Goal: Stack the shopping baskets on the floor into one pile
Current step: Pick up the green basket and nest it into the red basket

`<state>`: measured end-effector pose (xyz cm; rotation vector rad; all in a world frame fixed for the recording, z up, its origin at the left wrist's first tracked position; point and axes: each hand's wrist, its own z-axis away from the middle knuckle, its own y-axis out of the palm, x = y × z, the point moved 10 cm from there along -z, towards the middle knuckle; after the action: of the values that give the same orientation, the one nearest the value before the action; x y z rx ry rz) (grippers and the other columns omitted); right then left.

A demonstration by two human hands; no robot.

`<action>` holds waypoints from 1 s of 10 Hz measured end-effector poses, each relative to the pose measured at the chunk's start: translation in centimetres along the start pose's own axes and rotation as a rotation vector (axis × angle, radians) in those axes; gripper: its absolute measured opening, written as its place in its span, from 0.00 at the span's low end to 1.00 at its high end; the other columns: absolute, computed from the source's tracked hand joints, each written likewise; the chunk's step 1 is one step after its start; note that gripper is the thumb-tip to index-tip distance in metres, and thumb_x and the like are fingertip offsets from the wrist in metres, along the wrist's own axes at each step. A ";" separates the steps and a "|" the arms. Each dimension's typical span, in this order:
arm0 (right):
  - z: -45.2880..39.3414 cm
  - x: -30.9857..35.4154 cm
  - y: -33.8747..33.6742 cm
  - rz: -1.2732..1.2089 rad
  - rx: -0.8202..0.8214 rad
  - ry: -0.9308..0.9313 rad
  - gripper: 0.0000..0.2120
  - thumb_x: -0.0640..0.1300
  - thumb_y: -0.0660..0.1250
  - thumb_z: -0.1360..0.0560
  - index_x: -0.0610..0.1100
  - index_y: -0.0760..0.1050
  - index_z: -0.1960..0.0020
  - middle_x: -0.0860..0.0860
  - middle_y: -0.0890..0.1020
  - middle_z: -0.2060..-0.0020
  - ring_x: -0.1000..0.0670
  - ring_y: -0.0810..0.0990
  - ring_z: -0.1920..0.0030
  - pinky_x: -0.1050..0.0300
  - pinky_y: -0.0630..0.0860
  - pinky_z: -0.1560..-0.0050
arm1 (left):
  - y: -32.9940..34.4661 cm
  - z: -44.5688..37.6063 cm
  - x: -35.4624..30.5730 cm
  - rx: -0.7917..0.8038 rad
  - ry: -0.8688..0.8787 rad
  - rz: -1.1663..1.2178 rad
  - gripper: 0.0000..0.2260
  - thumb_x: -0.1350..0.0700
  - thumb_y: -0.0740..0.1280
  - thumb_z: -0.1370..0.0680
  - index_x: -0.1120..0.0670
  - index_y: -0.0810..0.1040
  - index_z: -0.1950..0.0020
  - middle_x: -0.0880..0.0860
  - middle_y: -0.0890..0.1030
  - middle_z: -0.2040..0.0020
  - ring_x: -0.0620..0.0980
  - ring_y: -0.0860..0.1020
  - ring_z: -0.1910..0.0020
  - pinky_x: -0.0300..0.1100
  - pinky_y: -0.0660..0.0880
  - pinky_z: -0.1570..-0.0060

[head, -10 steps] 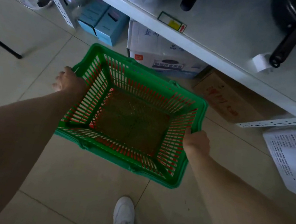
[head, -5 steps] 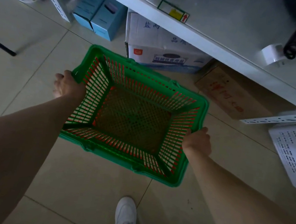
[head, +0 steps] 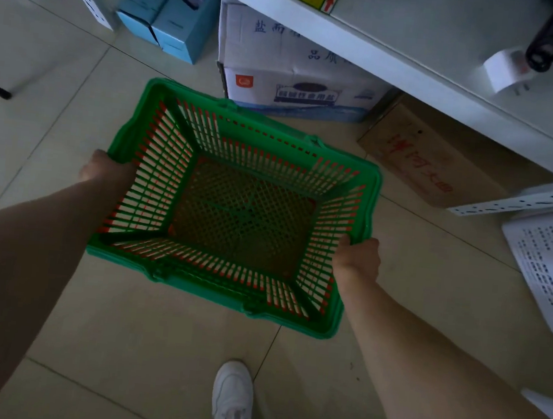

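Now my left fingers (head: 103,167) and right fingers (head: 358,256) grip opposite short rims of the green basket (head: 164,97), red bars showing through its slats, boxes (head: 295,66) just beyond.

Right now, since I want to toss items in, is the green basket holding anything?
No, the green basket is empty; only its bare mesh bottom shows, with red from another basket beneath.

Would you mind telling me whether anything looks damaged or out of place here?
Nothing looks damaged. The green basket sits over an orange one, held by the left hand and right hand. A printed sheet lies on the floor.
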<state>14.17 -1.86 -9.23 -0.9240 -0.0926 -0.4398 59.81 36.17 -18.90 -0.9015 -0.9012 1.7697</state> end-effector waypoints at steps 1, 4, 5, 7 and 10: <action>-0.6 -0.7 -1.0 -0.009 -0.012 0.002 0.17 0.51 0.61 0.21 0.40 0.68 0.40 0.40 0.80 0.43 0.38 0.81 0.47 0.46 0.79 0.49 | 1.5 0.7 0.1 0.042 -0.007 -0.012 0.32 0.35 0.61 0.38 0.50 0.69 0.38 0.58 0.81 0.49 0.63 0.82 0.55 0.61 0.80 0.53; -3.4 -5.6 -5.6 -0.059 -0.037 0.045 0.17 0.50 0.62 0.21 0.39 0.69 0.40 0.40 0.80 0.44 0.40 0.81 0.51 0.52 0.76 0.56 | -0.7 17.0 -7.9 0.063 0.059 -0.020 0.21 0.53 0.63 0.22 0.62 0.67 0.32 0.66 0.76 0.40 0.68 0.77 0.43 0.61 0.77 0.43; -4.8 -7.6 -7.6 -0.078 -0.053 0.053 0.16 0.50 0.62 0.21 0.39 0.69 0.39 0.40 0.80 0.44 0.44 0.76 0.58 0.54 0.73 0.59 | 0.9 19.2 -9.5 0.080 0.096 -0.011 0.20 0.54 0.63 0.21 0.62 0.67 0.33 0.66 0.76 0.40 0.68 0.78 0.43 0.61 0.77 0.44; -8.0 -12.0 -11.7 -0.136 -0.086 0.082 0.16 0.50 0.63 0.21 0.40 0.71 0.40 0.41 0.80 0.46 0.45 0.76 0.60 0.55 0.74 0.60 | 4.3 23.8 -12.9 0.124 0.168 -0.001 0.20 0.54 0.66 0.23 0.62 0.68 0.34 0.66 0.77 0.40 0.67 0.79 0.44 0.60 0.78 0.45; -12.3 -18.4 -17.5 -0.184 -0.111 0.129 0.16 0.52 0.64 0.24 0.42 0.74 0.42 0.42 0.82 0.48 0.41 0.82 0.52 0.47 0.81 0.50 | 9.0 31.0 -17.3 0.143 0.268 -0.084 0.21 0.51 0.66 0.23 0.61 0.69 0.36 0.65 0.78 0.42 0.66 0.79 0.45 0.58 0.79 0.47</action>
<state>-10.97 -14.67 -8.40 -0.9978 -0.0361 -0.6791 34.61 11.42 -9.09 -0.9655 -0.6233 1.5752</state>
